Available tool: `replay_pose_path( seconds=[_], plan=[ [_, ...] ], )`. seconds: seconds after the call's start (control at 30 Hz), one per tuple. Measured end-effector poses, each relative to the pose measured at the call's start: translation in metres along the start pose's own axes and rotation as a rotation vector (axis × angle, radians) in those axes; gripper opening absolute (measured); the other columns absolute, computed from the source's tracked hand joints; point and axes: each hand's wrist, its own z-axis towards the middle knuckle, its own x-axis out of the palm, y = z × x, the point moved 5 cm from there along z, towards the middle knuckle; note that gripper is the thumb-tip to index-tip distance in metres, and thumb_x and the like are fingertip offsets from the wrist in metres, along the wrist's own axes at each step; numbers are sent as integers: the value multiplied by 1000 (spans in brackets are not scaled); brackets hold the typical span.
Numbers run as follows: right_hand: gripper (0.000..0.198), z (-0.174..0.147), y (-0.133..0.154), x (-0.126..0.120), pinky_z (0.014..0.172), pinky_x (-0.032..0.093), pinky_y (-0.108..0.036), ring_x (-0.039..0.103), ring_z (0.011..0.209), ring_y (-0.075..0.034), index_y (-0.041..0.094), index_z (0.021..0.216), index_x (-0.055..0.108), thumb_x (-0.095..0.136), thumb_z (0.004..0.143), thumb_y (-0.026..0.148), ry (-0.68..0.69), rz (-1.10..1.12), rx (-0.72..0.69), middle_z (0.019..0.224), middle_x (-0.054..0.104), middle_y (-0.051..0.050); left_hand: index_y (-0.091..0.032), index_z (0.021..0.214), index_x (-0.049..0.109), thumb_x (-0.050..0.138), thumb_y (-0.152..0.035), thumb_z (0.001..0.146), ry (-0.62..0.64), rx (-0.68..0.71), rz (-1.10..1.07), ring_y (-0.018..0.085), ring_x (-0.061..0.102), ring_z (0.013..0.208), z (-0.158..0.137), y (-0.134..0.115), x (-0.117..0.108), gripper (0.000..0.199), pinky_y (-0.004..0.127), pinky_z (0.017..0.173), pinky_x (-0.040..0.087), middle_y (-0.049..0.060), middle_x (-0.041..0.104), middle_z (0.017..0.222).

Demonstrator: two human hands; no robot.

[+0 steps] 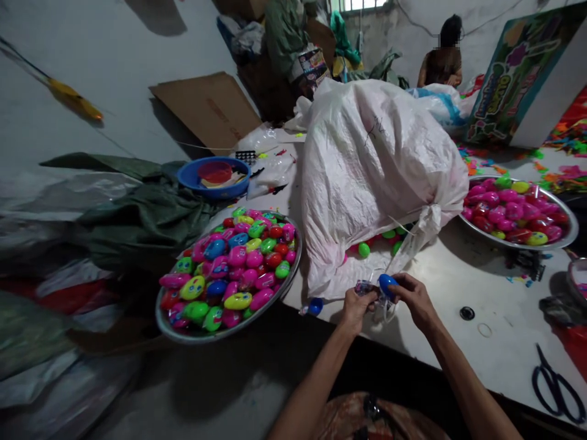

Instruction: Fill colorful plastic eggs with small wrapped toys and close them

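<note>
From where I stand, the person at the table [435,348] has both hands close together near its front edge, just before a big white sack [380,165]. The right hand [414,299] has a narrow grip, thumb and fingers pinched on a blue egg [387,285]. The left hand [355,310] has its grip closed around a small shiny packet [365,287], right beside the egg; its exact contents I can't make out. Left of the hands, near the table's edge, lies another blue piece [315,306]. Farther left, a metal basin [177,335] is heaped with pink, green, blue, red and yellow eggs; a second basin [570,229], mostly pink ones, sits to the right of the sack. Dark scissors [553,388] and a small black ring [466,313] lie on the table to the right. Across the room, near the back wall, I see another person [438,67].
</note>
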Motion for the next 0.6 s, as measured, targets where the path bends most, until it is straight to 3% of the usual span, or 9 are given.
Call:
replay_pose_path(
  seconds=[0.13, 0.3, 0.4, 0.5, 0.6],
  plan=[
    [33, -7, 3, -13, 50, 42, -25, 52, 52, -11, 17, 88, 64, 71, 64, 39, -8, 6, 19, 75, 63, -1, -11, 54, 59, 75, -36, 55, -48, 42, 50, 6, 39, 40, -3, -4, -1, 29, 19, 38, 28, -3, 47, 46],
    [39, -27, 11, -27, 50, 43, -25, 53, 55, -13, 17, 90, 61, 74, 61, 40, -2, -143, -25, 71, 62, -1, -13, 50, 53, 71, -48, 58, -100, 26, 84, 6, 38, 37, -1, -3, 1, 40, 20, 36, 26, -3, 44, 40],
    [32, -33, 14, -31, 45, 37, -23, 49, 50, -11, 17, 81, 61, 73, 62, 40, -20, -295, -65, 59, 57, 2, -14, 49, 51, 68, -53, 61, -86, 14, 119, 6, 38, 35, -1, -3, 7, 43, 20, 36, 26, -3, 44, 38],
    [33, -33, 14, -31, 47, 39, -24, 50, 49, -12, 17, 87, 63, 69, 67, 42, -21, -331, -50, 52, 54, 3, -15, 50, 51, 66, -56, 61, -51, -3, 141, 7, 39, 34, -3, -1, 11, 45, 20, 36, 26, -3, 44, 38],
    [35, -33, 16, -28, 51, 42, -26, 54, 54, -14, 16, 92, 64, 66, 70, 44, -14, -296, -79, 60, 59, 0, -15, 48, 50, 65, -57, 62, -13, -3, 165, 7, 39, 34, -5, 1, 13, 47, 20, 36, 26, -3, 44, 37]
  ],
)
